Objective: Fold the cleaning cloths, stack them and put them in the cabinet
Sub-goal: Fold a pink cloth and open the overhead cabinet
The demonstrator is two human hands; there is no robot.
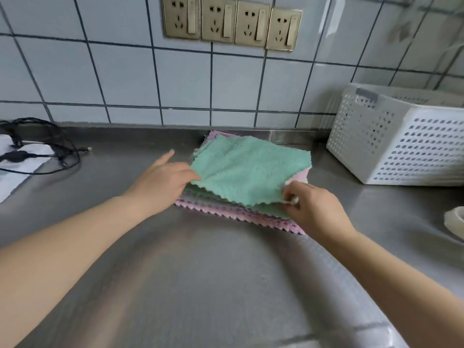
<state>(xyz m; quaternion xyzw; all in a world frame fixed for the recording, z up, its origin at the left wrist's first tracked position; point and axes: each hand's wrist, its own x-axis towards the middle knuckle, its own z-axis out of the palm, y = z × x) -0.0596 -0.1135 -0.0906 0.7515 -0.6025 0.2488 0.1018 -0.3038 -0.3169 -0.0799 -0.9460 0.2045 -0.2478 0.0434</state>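
Observation:
A pile of cleaning cloths (221, 212) in pink, grey and green lies on the steel counter near the tiled wall. The top one is a green cloth (247, 169) with zigzag edges, lifted a little off the pile. My left hand (160, 182) pinches its left corner between thumb and fingers, the index finger pointing away. My right hand (313, 209) pinches its near right corner, fingers curled round the edge. No cabinet is in sight.
A white perforated plastic basket (391, 144) stands at the right by the wall. Black cables (47, 146) and white paper lie at the far left. A pale roll (455, 222) sits at the right edge. Wall sockets (232, 23) are above.

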